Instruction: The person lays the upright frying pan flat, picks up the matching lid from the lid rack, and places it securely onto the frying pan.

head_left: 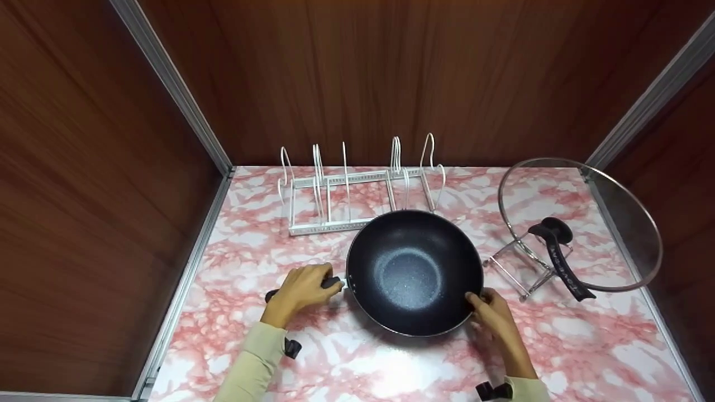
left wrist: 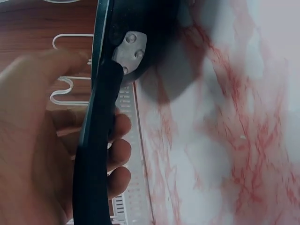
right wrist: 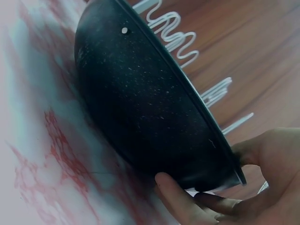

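A black wok [head_left: 413, 273] with a speckled inner base is between both hands, its mouth facing up. My left hand [head_left: 304, 287] grips its long black handle [left wrist: 93, 150]; in the left wrist view three fingertips curl round the handle's far side. Metal rivets fix the handle bracket [left wrist: 130, 51] to the wok. On the opposite side, my right hand [head_left: 494, 312] pinches the rim, thumb over the inner edge and fingers against the outer wall. The right wrist view has the wok's dark outside [right wrist: 140, 103] close over the table.
Behind the wok stands a white wire rack [head_left: 332, 228] with upright loops. At right, a glass lid [head_left: 620, 223] with a black handle [head_left: 565, 271] leans tilted on a small metal wire stand [head_left: 511, 277]. Brown wood-look panels [head_left: 363, 84] enclose the red-and-white marbled table [head_left: 251, 206].
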The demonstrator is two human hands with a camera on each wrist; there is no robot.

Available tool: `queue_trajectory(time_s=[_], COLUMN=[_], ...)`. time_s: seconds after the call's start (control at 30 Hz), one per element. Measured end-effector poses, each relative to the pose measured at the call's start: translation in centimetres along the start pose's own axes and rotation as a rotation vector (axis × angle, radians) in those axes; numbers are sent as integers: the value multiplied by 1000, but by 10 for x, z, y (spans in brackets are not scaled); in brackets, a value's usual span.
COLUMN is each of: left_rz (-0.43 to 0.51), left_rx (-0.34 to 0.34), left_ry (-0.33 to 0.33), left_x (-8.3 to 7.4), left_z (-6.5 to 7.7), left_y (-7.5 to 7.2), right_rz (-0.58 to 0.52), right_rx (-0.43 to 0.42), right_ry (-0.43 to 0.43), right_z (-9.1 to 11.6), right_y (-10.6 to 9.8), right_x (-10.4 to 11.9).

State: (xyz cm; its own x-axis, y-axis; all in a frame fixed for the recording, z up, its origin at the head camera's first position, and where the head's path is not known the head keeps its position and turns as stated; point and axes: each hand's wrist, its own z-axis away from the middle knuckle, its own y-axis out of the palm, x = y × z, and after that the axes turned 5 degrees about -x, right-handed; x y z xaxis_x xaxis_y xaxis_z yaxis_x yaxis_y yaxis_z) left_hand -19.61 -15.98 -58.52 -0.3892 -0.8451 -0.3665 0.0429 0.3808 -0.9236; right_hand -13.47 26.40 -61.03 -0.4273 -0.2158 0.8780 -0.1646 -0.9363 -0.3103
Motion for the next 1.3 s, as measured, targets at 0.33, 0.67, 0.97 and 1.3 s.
queue_trajectory(time_s=[0.33, 0.67, 0.97, 1.3], left_rz=[-42, 17, 78, 129], left_rx=[-153, -201, -228, -227], left_ry=[24, 44, 74, 83], left_x=[-10, -27, -43, -65], left_z=[-12, -27, -43, -64], left_y=[2, -2, -1, 2], right_rz=[-25, 40, 53, 95], right_rx=[-23, -54, -126, -153], right_ry=[-16, -55, -111, -145], right_z=[1, 0, 0, -1], right_y=[-6, -11, -19, -25], right_x=[5, 8, 19, 31])
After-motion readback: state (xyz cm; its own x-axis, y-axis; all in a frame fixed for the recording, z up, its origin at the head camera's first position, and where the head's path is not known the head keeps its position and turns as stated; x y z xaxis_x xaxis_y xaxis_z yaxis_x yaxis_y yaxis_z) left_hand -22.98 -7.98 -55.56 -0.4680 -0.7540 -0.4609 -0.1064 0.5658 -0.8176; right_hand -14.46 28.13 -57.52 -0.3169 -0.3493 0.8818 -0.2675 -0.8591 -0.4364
